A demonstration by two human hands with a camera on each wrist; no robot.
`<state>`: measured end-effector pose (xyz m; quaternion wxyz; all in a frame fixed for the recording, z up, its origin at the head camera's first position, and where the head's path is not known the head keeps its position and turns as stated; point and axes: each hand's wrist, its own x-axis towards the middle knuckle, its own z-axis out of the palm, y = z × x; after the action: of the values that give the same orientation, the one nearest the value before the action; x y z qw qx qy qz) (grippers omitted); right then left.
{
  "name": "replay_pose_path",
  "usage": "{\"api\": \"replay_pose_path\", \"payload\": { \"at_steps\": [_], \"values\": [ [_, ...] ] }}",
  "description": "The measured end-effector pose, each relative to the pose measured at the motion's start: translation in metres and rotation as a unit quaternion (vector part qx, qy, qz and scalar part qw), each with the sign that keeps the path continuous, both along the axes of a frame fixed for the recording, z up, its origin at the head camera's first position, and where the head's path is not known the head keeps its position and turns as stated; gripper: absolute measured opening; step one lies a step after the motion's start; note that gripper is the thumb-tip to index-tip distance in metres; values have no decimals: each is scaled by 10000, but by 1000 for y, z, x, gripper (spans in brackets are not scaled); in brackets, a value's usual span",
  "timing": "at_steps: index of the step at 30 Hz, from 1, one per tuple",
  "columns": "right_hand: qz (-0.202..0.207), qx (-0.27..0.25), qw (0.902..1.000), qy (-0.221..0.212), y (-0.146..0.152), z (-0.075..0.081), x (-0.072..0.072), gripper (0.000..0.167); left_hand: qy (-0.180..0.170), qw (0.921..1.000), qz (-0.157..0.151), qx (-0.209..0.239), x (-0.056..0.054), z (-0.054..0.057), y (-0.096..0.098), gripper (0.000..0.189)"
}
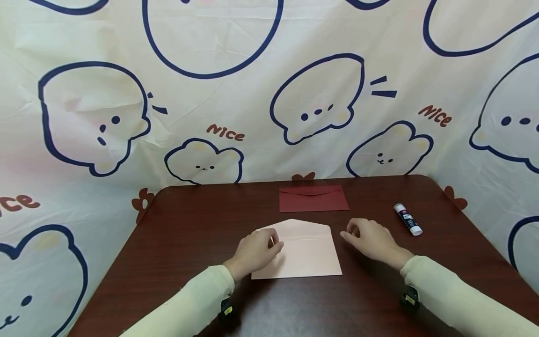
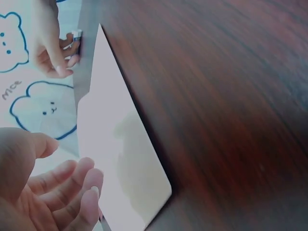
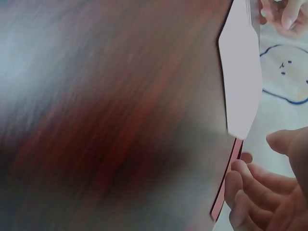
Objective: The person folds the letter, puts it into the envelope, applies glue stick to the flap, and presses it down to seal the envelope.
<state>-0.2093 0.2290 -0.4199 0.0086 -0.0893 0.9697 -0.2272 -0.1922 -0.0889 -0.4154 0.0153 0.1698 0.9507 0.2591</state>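
Note:
A pale pink envelope (image 1: 303, 252) lies on the table with its flap unfolded toward the far side. Above its left part is my left hand (image 1: 257, 250), fingers loosely bent and holding nothing. A gap shows between thumb and fingertips in the left wrist view, where the hand (image 2: 57, 192) overlaps the envelope (image 2: 120, 149). My right hand (image 1: 375, 238) hovers just right of the envelope, also with nothing in it. In the right wrist view its relaxed fingers (image 3: 262, 192) overlap the edge of a dark red envelope (image 3: 219, 202).
The dark red envelope (image 1: 313, 200) lies with its flap folded down near the table's back edge. Right of it, a glue stick (image 1: 407, 219) with a white cap lies on its side. A cartoon-printed curtain (image 1: 252, 103) hangs behind the brown table (image 1: 189, 234).

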Motion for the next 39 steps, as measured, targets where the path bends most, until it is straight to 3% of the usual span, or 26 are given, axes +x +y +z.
{"api": "replay_pose_path", "payload": {
  "at_steps": [9,15,29,39],
  "values": [
    [-221,258,9990,303,38,4,-8,26,178,9997,-160,23,4,3,18,16],
    [-365,394,9970,553,59,7,-14,28,35,9994,-340,45,7,4,29,17],
    [-1166,685,9888,629,114,8,-27,38,-106,9970,-741,-186,24,-6,41,18],
    [-1189,930,9885,52,137,-3,-31,58,-245,9954,-908,-205,34,-3,48,18]
  ]
}}
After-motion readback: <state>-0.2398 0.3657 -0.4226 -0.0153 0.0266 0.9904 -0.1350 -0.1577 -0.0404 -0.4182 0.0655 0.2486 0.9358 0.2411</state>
